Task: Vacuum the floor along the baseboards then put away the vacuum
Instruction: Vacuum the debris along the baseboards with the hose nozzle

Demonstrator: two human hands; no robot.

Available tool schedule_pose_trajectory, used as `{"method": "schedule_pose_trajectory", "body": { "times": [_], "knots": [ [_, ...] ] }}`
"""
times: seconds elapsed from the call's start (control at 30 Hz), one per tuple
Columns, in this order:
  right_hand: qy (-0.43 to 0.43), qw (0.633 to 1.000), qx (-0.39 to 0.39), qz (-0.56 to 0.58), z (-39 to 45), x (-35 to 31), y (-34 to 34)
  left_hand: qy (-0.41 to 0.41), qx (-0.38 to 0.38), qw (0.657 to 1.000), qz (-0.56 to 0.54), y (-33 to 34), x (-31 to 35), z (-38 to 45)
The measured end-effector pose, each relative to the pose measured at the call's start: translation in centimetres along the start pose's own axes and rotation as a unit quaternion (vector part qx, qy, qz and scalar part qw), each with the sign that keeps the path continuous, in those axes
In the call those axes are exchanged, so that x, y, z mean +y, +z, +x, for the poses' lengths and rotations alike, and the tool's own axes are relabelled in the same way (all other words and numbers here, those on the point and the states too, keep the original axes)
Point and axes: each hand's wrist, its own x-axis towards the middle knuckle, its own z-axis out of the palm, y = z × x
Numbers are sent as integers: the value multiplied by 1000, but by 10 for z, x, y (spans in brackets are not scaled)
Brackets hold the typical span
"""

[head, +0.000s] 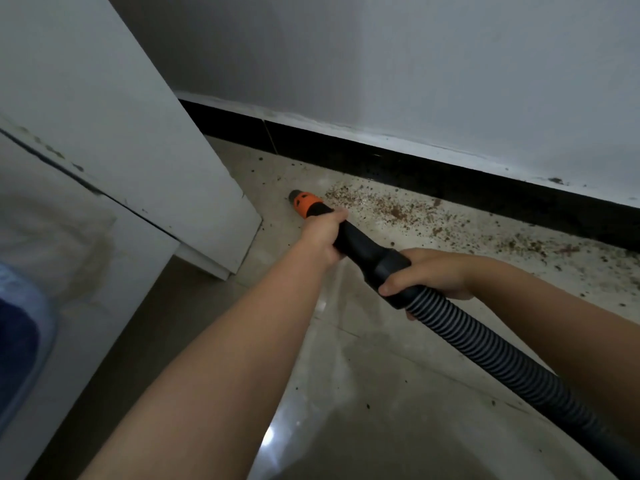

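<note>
Standing at far left, one white cabinet with a blurred blue object low beside it; what that object is cannot be told. One vacuum nozzle, orange-collared with a dark tip, points down-left at the floor near the cabinet's foot. The tip looks at or just above the tiles; contact cannot be told. Left hand grips the black tube just behind the orange collar, fingers wrapped round it. One black cuff joins tube to one ribbed hose, which runs off toward the lower right corner. Right hand holds the cuff where the hose begins, fingers curled over the top. Two bare forearms, no sleeves. One band of brown crumbs and grit lies scattered to the right of the nozzle, along one black baseboard under the grey-white wall. Specks thin out toward the right edge.
</note>
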Motion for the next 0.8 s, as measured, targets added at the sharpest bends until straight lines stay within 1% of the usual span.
{"method": "schedule_pose_trajectory", "body": {
  "times": [0.13,0.23,0.33,0.4,0.5,0.6,0.8],
  "knots": [
    [-10,1000,6,16,20,-13,6,22,30,999,8,-5,8,17],
    [-28,998,35,37,37,-19,10,40,45,998,16,-9,18,34],
    [-42,995,76,44,47,-21,7,47,42,997,46,-2,27,44],
    [-59,993,90,46,49,-22,-2,55,42,996,63,7,32,50],
    [-85,989,109,55,50,-26,-15,61,48,995,60,17,39,57],
    [-88,988,111,67,60,-33,-16,82,52,994,46,13,43,66],
    [-97,986,97,99,92,-59,-6,166,70,981,67,-9,52,77]
  ]
}}
